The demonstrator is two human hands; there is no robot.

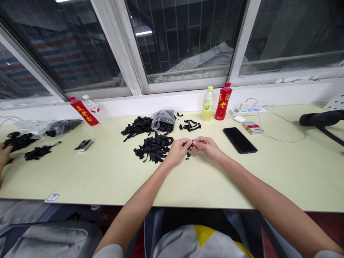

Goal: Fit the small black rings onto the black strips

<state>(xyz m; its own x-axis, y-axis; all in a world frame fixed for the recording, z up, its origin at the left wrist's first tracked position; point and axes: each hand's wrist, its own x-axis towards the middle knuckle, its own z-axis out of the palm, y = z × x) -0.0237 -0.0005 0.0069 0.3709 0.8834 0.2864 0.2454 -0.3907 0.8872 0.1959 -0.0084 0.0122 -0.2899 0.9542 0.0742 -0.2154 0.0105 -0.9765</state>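
Note:
My left hand point(177, 151) and my right hand point(207, 148) meet above the pale yellow table point(113, 179), with their fingertips pinching a small black rubber piece point(190, 146). A few tiny black rings point(187, 155) lie just below the fingertips. To the left of my left hand is a heap of black rubber strips point(153, 147). Behind it lie a second heap point(139, 127) and a clear plastic bag point(163, 120). A small cluster of black scraps point(190, 125) sits ahead of my hands.
A black smartphone point(239, 140) and a small packet point(252, 127) lie to the right, near a white power strip point(248, 111) and cable. Bottles stand along the window sill wall. At the far left, another person's hand point(4, 156) is next to more black strips point(20, 141).

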